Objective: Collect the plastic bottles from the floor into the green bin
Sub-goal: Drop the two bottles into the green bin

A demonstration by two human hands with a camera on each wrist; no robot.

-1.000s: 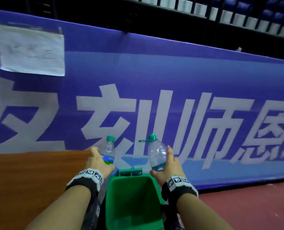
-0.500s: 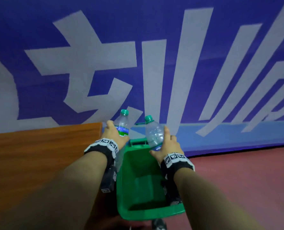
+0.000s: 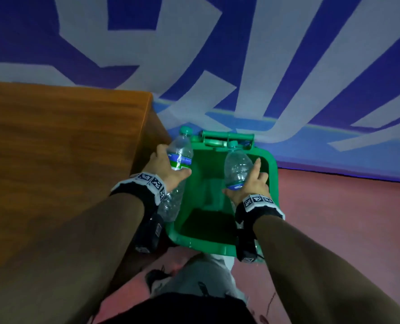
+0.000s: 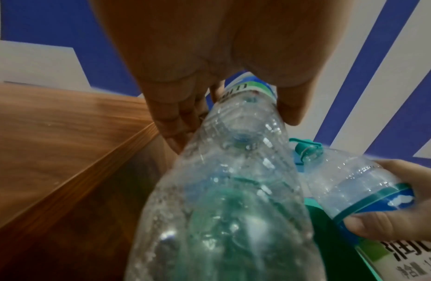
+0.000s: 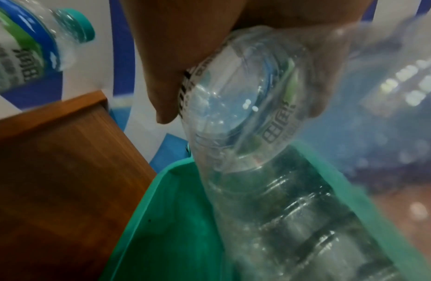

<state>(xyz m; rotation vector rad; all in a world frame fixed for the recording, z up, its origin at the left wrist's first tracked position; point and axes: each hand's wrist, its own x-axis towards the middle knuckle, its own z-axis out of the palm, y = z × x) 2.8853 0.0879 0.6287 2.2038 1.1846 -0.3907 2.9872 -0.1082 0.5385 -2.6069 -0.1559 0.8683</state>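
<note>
A green bin (image 3: 272,183) stands open on the floor in front of me, its inside bare as far as I can see. My left hand (image 3: 165,169) grips a clear plastic bottle (image 3: 180,153) with a green cap, held over the bin's left rim. My right hand (image 3: 249,185) grips a second clear bottle (image 3: 237,167) with a green cap, held over the bin's opening. In the left wrist view the left bottle (image 4: 221,199) fills the frame, with the right bottle (image 4: 353,184) beside it. In the right wrist view the right bottle (image 5: 257,142) hangs above the bin (image 5: 161,209).
A brown wooden table (image 3: 61,148) stands directly left of the bin. A blue banner wall (image 3: 288,66) with large white characters rises just behind. Red floor (image 3: 346,218) spreads to the right. My own legs (image 3: 194,288) are just below the bin.
The view has tilted down and closed in on the bin. Both hands have lowered their bottles from above the bin's back edge toward its opening.
</note>
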